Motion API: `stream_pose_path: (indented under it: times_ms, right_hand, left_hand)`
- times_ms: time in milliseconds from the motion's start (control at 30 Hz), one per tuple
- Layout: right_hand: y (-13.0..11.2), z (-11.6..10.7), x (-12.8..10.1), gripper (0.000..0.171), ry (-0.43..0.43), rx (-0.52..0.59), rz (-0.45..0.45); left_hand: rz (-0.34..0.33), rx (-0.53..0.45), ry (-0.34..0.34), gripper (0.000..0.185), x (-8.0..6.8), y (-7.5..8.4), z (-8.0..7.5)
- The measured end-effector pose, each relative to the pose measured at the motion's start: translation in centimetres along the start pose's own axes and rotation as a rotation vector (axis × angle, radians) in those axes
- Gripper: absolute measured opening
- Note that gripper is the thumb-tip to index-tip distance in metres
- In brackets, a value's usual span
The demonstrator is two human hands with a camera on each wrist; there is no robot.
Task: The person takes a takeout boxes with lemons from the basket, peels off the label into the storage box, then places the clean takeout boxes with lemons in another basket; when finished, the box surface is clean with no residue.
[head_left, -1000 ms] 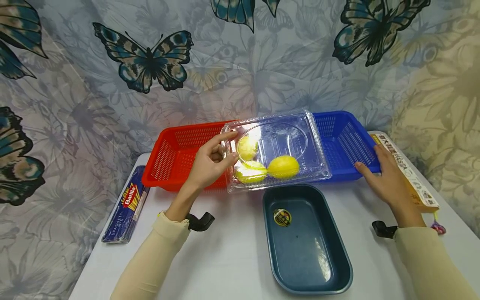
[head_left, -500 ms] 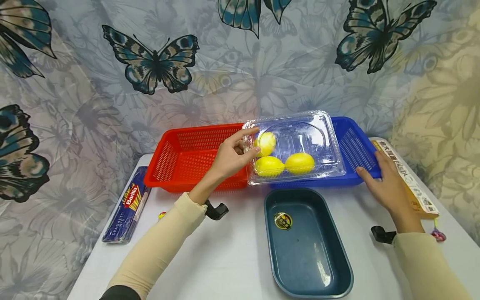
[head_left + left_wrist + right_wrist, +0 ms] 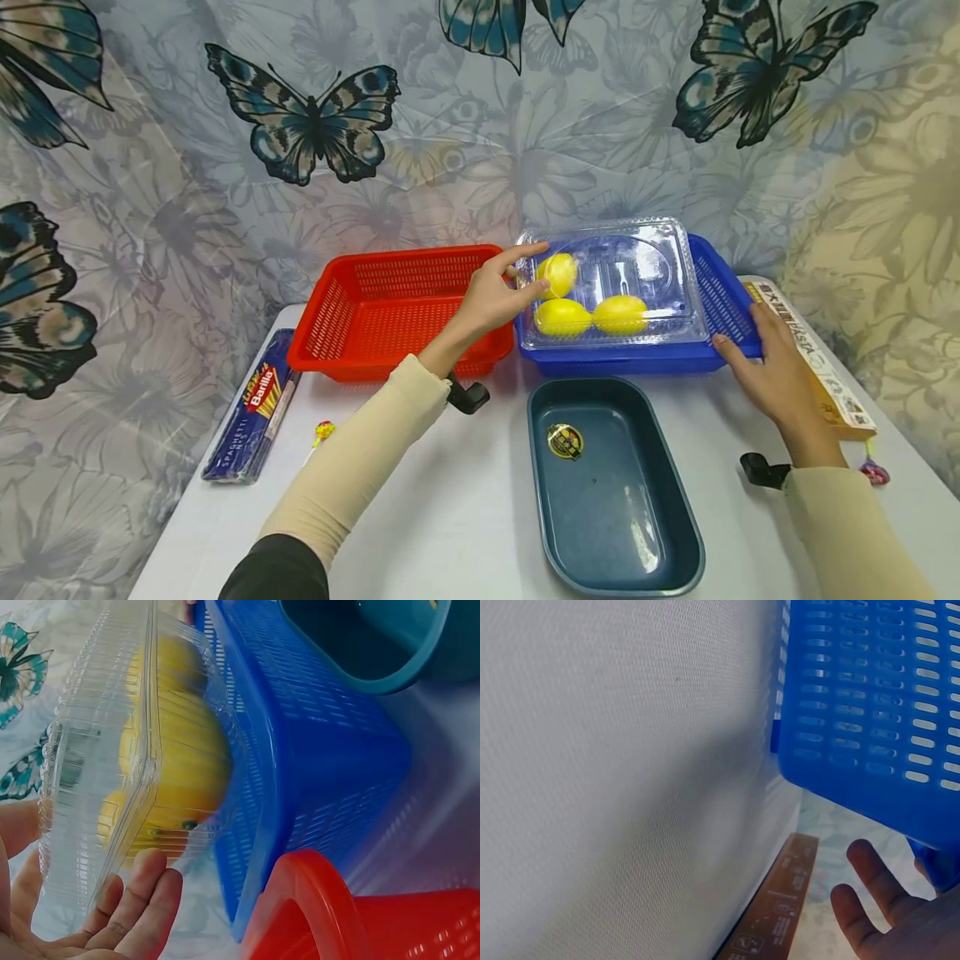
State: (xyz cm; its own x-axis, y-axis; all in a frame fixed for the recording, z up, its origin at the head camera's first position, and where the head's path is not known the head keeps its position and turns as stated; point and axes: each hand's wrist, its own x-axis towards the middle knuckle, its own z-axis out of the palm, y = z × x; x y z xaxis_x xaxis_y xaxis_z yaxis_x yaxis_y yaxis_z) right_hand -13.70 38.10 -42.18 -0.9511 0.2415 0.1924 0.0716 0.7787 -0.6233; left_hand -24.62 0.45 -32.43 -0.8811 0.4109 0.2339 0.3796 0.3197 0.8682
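My left hand (image 3: 491, 296) pinches the left edge of a clear plastic clamshell box (image 3: 660, 258) with several fingers and the thumb. Three lemons (image 3: 621, 315) lie in the box, bunched towards its left and front. The box is over the blue basket (image 3: 630, 360), slightly tilted; the left wrist view shows its seam (image 3: 150, 769) and the basket's rim (image 3: 274, 765) close by. My right hand (image 3: 776, 375) holds the basket's right front corner, thumb on the rim. In the right wrist view two fingers (image 3: 877, 881) stick out below the basket wall (image 3: 832, 776).
Left of the blue basket stands a red basket (image 3: 397, 325). A dark teal tub (image 3: 600, 500) with a round sticker is in front. A Barilla spaghetti pack (image 3: 251, 408) and a lollipop (image 3: 324, 431) lie left. A flat orange-and-white box (image 3: 813, 354) and another lollipop (image 3: 875, 472) are right.
My left hand has carried the box of lemons rightward, from across both baskets to over the blue one. My right hand has stayed at the blue basket's corner.
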Motion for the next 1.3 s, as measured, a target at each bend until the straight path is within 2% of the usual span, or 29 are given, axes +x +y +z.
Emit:
stream_pose_path:
  times_ms: [167,733,1033,1167,1300]
  right_hand:
    - [0.1,-0.2,0.1,0.084,0.004,-0.009,0.009]
    - [0.1,-0.5,-0.1,0.085,0.012,-0.006,0.005]
    - [0.1,-0.3,-0.2,0.085,0.013,-0.002,0.017]
    - [0.0,-0.3,-0.3,0.085,0.014,0.003,0.016]
    - [-0.1,-0.2,-0.4,0.085,0.011,0.009,0.013]
  left_hand:
    - [-0.031,0.014,0.001,0.050,1.4,-0.1,0.8]
    - [-0.132,0.075,-0.108,0.051,5.3,-0.6,2.9]
    - [-0.163,0.170,-0.111,0.050,6.8,-1.0,3.8]
    - [-0.169,0.194,-0.115,0.050,7.4,-1.5,4.1]
    - [-0.168,0.192,-0.089,0.050,7.7,-2.1,4.5]
